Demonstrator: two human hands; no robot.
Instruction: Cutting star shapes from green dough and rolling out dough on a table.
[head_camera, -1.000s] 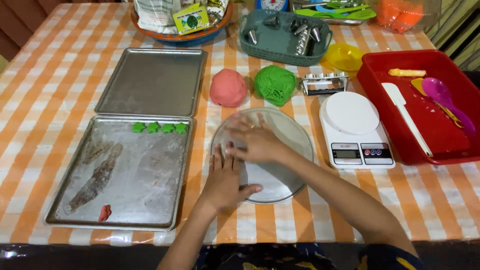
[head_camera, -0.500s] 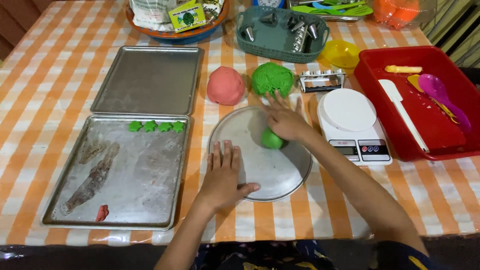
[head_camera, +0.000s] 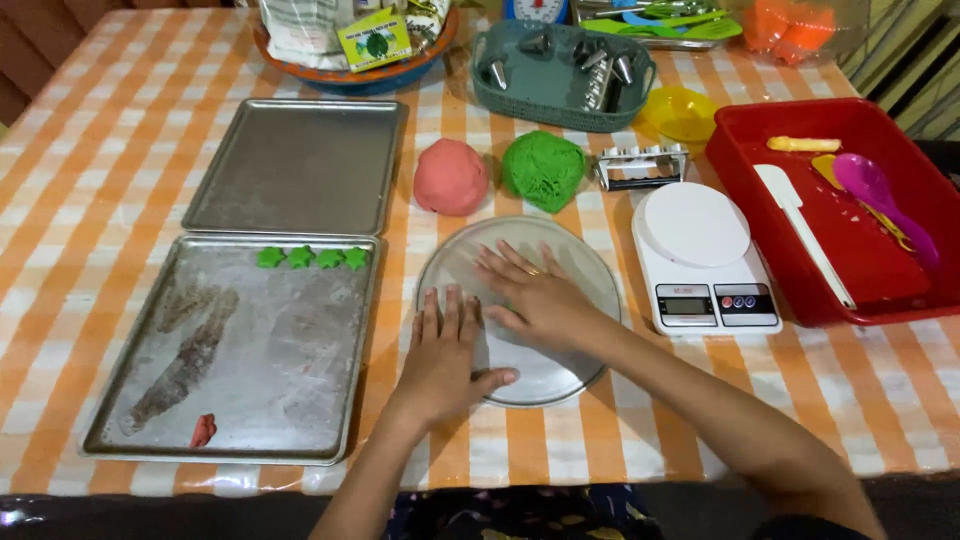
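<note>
**Pressing dough flat on the round plate**

Person leans over the bench (head_camera: 90, 150), both hands down on the round metal plate (head_camera: 590, 262). Right hand (head_camera: 535, 300) lies palm down near the plate's middle, fingers spread wide and flat; whatever sits under it is hidden, can't tell if dough is there. Left hand (head_camera: 447, 345) is also flat and open, fingers together, resting on the plate's left rim, thumb pointing in; it grips nothing and looks to be steadying the plate.

To do this well, I'd say: keep the left hand pinning the rim so the plate doesn't skid on the checked cloth, and press evenly with the whole right palm.

Pink dough ball (head_camera: 451, 176) and green dough ball (head_camera: 543, 170) sit just behind the plate, untouched. Four small green stars (head_camera: 312, 258) lie on the near baking tray (head_camera: 120, 420). Kitchen scale (head_camera: 700, 255) just right of the plate.
</note>
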